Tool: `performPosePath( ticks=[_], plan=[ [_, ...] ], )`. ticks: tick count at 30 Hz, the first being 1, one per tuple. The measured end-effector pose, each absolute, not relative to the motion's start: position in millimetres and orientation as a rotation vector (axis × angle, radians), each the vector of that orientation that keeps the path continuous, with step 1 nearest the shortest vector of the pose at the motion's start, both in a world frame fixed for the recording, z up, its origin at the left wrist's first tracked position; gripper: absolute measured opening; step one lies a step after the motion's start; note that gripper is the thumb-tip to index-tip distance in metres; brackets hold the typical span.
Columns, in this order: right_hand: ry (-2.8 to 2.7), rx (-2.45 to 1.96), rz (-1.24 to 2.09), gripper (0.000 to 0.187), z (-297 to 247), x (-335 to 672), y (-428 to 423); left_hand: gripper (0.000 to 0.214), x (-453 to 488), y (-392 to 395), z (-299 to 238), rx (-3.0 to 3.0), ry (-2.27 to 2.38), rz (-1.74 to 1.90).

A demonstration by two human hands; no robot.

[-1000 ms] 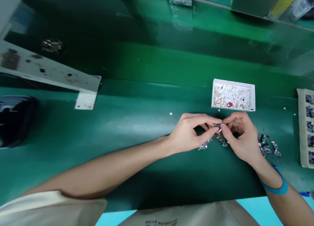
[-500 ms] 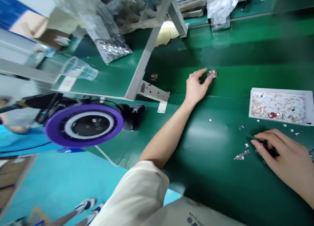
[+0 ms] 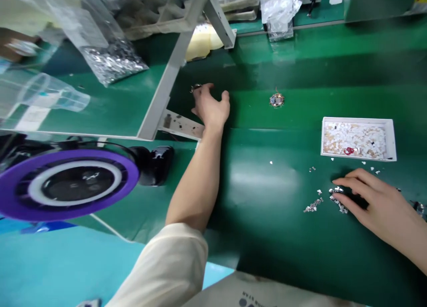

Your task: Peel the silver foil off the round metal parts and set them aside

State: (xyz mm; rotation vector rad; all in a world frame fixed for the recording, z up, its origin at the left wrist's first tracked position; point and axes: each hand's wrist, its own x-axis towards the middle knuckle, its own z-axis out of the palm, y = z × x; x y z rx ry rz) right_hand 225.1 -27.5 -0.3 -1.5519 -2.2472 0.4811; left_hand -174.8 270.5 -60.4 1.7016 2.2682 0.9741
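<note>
My left hand (image 3: 211, 106) reaches in beside the shelf leg, thumb and fingers apart. Its fingertips are at a small round metal part (image 3: 196, 88), partly hidden; I cannot tell whether they touch it. A similar round part with a rose-gold rim (image 3: 276, 100) lies alone on the green bench mat. Over on the right, my right hand (image 3: 370, 195) rests low on the mat, fingers curved and the thumb apart from them. Tiny silvery metal pieces (image 3: 337, 200) lie between and beside its fingertips. Another little heap of such pieces (image 3: 313, 205) is just left of them.
A white box (image 3: 358, 158) of small pale bits and a red item stands beyond my right hand. The raised shelf (image 3: 155, 95) with its leg (image 3: 183, 125) borders my left arm. A purple-rimmed round device (image 3: 131, 178) sits at the left. A bag of metal pieces (image 3: 113, 62) lies on the shelf.
My left hand has left the rose-gold-rimmed part on the mat and moved left to the other round part by the shelf leg. The view has shifted; my right hand stays by the metal pieces.
</note>
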Motion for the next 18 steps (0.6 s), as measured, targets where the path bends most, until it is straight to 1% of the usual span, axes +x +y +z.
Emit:
performPosePath(
  ticks=[2,7,9,11,13,15,17,18],
  plan=[
    [-2.267,-1.532,0.498,0.027,-2.0,224.5,-27.6,0.05,-174.1,268.2,-58.5,1.722,2.31,1.038],
    [-2.284,-1.5,0.491,0.031,-1.1,221.7,-25.5,0.064,-175.0,276.6,-62.5,1.647,2.342,0.796],
    [-2.263,-1.518,0.5,0.032,0.3,221.7,-24.4,0.058,-174.6,277.4,-62.2,1.673,2.305,0.79],
    [-2.232,-1.551,0.529,0.029,2.2,222.5,-23.8,0.048,-172.9,275.0,-59.0,1.697,2.285,0.872],
    [-2.208,-1.576,0.573,0.026,4.8,223.8,-23.4,0.042,-169.8,271.4,-54.1,1.693,2.296,0.95],
    [-2.208,-1.59,0.622,0.023,8.7,225.4,-22.8,0.045,-166.2,268.6,-49.8,1.675,2.313,0.973],
    [-2.216,-1.607,0.654,0.022,13.8,227.0,-21.2,0.053,-163.7,268.1,-48.0,1.661,2.287,0.924],
    [-2.216,-1.622,0.661,0.022,16.4,227.9,-19.9,0.053,-163.2,268.6,-48.3,1.668,2.256,0.887]
  ],
)
